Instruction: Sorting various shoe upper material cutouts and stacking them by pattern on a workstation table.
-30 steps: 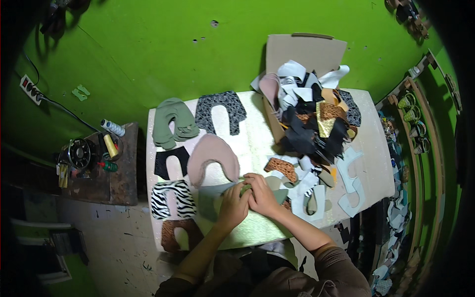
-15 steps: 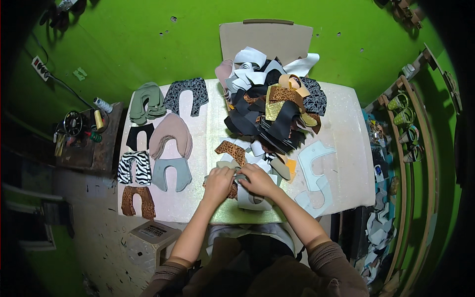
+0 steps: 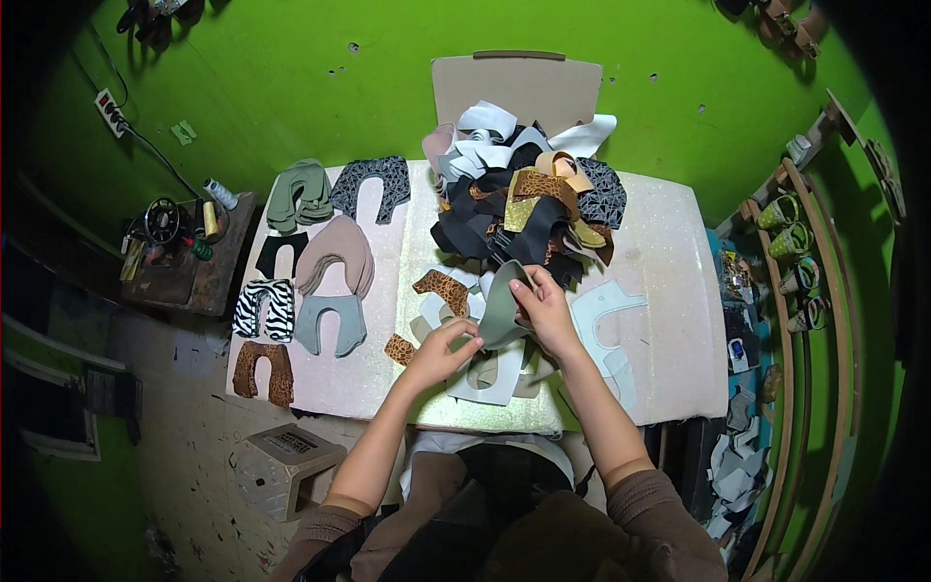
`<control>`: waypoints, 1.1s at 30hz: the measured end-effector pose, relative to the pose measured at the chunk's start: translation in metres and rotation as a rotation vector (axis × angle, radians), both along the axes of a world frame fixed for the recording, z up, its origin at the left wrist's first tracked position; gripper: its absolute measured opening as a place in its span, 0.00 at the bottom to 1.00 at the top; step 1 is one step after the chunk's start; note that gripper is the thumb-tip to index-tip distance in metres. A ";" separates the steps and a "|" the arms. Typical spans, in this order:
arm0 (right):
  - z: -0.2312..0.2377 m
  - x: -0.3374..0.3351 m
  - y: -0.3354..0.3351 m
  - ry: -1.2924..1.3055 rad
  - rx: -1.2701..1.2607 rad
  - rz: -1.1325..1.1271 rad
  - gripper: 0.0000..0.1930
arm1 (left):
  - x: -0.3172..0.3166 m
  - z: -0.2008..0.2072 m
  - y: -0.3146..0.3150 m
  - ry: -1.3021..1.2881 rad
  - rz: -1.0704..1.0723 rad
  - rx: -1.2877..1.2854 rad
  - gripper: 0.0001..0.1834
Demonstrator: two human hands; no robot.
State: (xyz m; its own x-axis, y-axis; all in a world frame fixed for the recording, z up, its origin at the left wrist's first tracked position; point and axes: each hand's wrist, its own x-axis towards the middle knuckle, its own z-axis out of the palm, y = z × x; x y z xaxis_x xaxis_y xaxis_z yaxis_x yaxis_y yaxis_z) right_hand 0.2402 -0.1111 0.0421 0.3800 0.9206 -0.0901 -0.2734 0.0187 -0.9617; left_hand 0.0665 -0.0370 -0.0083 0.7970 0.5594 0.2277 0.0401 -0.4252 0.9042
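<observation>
Two hands work here: we pinch a grey-green piece with our right hand, our left hand clamped on its lower edge, beside the pile.

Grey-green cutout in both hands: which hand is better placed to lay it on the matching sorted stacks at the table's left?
Left, probably. The left hand grips the grey-green cutout at its lower end, nearest the grey-green stack. The right hand would have to cross over.

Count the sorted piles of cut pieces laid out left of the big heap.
6: green pile, dark patterned, black, pink, zebra, grey; a brown seventh sits nearest.
</observation>
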 end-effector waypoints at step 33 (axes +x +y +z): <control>-0.060 0.006 -0.051 -0.783 -0.152 -0.022 0.10 | -0.031 -0.029 -0.022 -0.343 0.275 -1.383 0.20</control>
State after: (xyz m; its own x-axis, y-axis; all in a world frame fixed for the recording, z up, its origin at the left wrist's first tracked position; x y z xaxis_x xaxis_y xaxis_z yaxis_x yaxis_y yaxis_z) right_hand 0.2463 -0.1622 -0.0183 0.4028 0.9112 0.0868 0.4818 -0.1304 -0.8665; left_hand 0.0359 -0.0587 -0.0377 0.6488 0.6089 -0.4564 -0.3235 0.7636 0.5588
